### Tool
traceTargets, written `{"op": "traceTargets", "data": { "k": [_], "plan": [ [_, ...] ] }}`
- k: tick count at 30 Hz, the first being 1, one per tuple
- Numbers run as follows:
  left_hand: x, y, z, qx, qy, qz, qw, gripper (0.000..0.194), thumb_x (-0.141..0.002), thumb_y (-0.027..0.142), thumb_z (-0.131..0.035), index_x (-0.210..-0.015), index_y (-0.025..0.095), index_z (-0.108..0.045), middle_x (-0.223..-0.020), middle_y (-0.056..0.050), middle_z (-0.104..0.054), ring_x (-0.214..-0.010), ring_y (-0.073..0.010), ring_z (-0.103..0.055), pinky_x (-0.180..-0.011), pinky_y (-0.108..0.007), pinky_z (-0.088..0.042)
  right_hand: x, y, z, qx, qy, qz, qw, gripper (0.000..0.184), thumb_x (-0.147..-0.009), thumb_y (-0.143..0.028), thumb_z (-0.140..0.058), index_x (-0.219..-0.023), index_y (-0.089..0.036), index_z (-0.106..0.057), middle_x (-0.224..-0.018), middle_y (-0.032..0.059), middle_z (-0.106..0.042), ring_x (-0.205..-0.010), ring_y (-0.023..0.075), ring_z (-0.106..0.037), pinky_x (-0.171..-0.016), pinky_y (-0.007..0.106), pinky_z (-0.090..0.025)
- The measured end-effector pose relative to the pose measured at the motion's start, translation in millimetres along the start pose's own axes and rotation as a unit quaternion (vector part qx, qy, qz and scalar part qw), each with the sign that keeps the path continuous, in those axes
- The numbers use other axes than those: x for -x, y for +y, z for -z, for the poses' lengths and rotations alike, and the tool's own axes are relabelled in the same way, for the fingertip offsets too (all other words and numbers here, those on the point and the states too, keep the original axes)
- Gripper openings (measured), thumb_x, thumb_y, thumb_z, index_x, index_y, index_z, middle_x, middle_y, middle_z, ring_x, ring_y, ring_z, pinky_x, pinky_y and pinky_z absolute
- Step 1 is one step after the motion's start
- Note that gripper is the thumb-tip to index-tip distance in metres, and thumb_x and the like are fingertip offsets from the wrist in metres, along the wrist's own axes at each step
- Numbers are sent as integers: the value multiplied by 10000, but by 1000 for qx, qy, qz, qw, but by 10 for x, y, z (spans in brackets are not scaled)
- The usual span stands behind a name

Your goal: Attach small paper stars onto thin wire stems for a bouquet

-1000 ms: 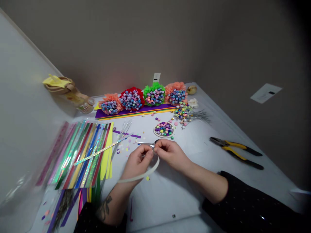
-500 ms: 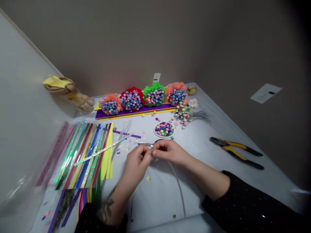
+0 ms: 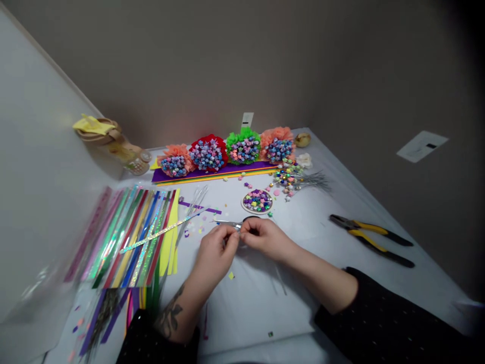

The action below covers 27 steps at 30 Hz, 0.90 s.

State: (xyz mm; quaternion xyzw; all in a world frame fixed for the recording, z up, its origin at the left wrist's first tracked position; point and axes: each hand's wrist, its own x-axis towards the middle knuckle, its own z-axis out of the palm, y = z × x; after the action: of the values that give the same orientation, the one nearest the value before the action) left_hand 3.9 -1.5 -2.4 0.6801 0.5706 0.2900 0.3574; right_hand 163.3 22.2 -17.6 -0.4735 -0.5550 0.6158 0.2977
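Grey wall (image 3: 265,65) stands behind a white-covered table (image 3: 306,227). Head view, work position: left hand (image 3: 215,250) and right hand (image 3: 267,239) meet near the table's centre, each closed in a thumb-to-finger pinch. Gripped between the fingertips is what appears to be a small pale piece (image 3: 240,230), mostly covered; its long axis cannot be read. Governing relation: the piece lies at the far tip of the left hand and the left tip of the right hand; neither hand is clearly nearer. A faint streak (image 3: 279,280) slants from below the right hand toward the near edge; whether it joins the piece cannot be determined.

Adjacent items: scissors (image 3: 227,223) lie just beyond the fingertips, long axis left to right, tips left, handle partly hidden by the right hand. Beyond them sits an oval dish (image 3: 257,213) of small coloured stars (image 3: 256,199). Pliers (image 3: 354,224) lie well apart, right.
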Motion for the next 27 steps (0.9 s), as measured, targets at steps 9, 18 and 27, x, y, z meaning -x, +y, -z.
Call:
{"op": "traceTargets", "data": {
  "k": [9,18,27],
  "plan": [
    [55,-15,-99,-45,41,-27,998,132,-878,204,-425,-830,182,-546,-805,-25,-598,-788,-159,-557,-724,-278,-434,45,-10,2,32,2,23,999,199,-748,-341,-559,-645,-176,-518,-556,-42,-464,-510,99,-386,-504,228,-313],
    [45,-12,-106,-51,-16,-18,998,161,-882,208,-426,-783,186,-550,-777,-22,-592,-775,-156,-554,-701,-270,-437,79,80,47,153,19,91,984,135,-785,-277,-522,-682,-190,-538,-662,6,-523,-637,157,-478,-599,272,-368],
    [28,8,-45,18,-46,-20,999,138,-876,208,-451,-800,186,-564,-784,-39,-618,-785,-160,-572,-713,-281,-459,85,45,81,135,6,77,988,142,-807,-290,-529,-688,-212,-525,-657,13,-520,-624,163,-493,-574,281,-386]
  ]
}}
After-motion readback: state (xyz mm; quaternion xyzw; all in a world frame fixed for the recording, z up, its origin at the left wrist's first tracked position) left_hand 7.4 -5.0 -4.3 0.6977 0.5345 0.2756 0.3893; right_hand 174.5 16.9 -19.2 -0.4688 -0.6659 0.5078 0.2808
